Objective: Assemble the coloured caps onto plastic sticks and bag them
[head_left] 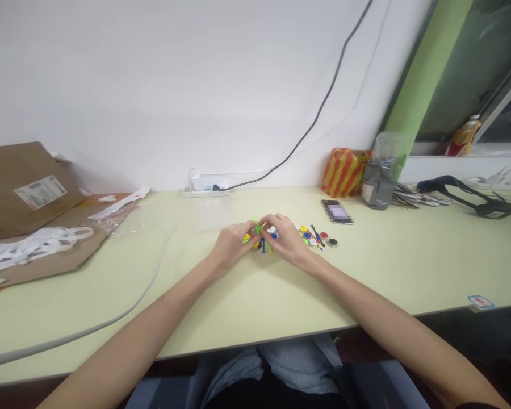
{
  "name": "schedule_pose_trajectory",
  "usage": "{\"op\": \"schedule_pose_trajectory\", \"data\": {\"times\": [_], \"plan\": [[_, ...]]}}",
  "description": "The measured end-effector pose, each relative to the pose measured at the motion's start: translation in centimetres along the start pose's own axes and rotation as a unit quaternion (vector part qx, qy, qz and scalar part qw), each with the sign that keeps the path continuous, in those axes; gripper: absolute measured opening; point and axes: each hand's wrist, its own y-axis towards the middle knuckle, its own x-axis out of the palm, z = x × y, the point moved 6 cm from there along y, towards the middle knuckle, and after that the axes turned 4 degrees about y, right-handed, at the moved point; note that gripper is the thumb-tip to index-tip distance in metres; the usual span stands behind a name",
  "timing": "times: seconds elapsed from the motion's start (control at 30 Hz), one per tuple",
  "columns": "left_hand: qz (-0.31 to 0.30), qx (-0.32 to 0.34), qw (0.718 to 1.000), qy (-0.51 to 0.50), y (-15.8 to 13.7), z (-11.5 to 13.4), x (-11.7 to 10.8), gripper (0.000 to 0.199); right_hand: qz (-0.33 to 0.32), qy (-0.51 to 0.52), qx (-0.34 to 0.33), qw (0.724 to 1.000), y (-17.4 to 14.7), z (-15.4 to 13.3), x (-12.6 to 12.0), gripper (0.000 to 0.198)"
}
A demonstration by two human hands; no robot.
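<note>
At centre of pale green surface [204, 295], left hand [230, 245] and right hand [287, 238] brought together, fingertips pinched narrow around a small cluster of colourful plastic pieces [262, 238]: green, yellow, blue, white bits showing between fingers; exact grip of each hand hard to tell, too small. Judged very light, rigid, smooth, likely slippery and easy to flick away; best pinched at edges with fingertips, gentle pressure, thin sticks possibly bendable. Just right of right hand, loose pile of round coloured discs and sticks [313, 236] lying flat, one dark disc [333, 241] slightly apart. Further back right: blurred phone [338, 212], red-yellow striped bag [344, 170], grey taped container [377, 183], stack of cards [411, 197], black tool [464, 190]. Back centre against wall: white power strip [204, 190] with dark cable [323, 102] rising. Left side: brown paper envelope [21, 182], white straps [29, 244], grey cable [111, 318] running across near edge.
</note>
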Motion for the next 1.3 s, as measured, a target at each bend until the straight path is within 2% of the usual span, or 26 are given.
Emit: {"op": "schedule_pose_trajectory", "data": {"times": [0.23,0.77,1.3], "plan": [[-0.012,0.000,1.000,-0.011,0.06,0.12,0.10,0.009,-0.019,-0.003,0.004,1.000,-0.06,0.01,0.17,0.013],[-0.026,0.004,1.000,-0.011,0.05,-0.16,0.41,0.012,-0.046,-0.013,0.009,0.999,0.03,-0.08,0.30,0.012],[-0.056,-0.009,0.998,-0.025,0.00,0.29,0.30,0.007,-0.067,-0.014,0.015,0.998,-0.19,0.43,0.74,0.013]]}}
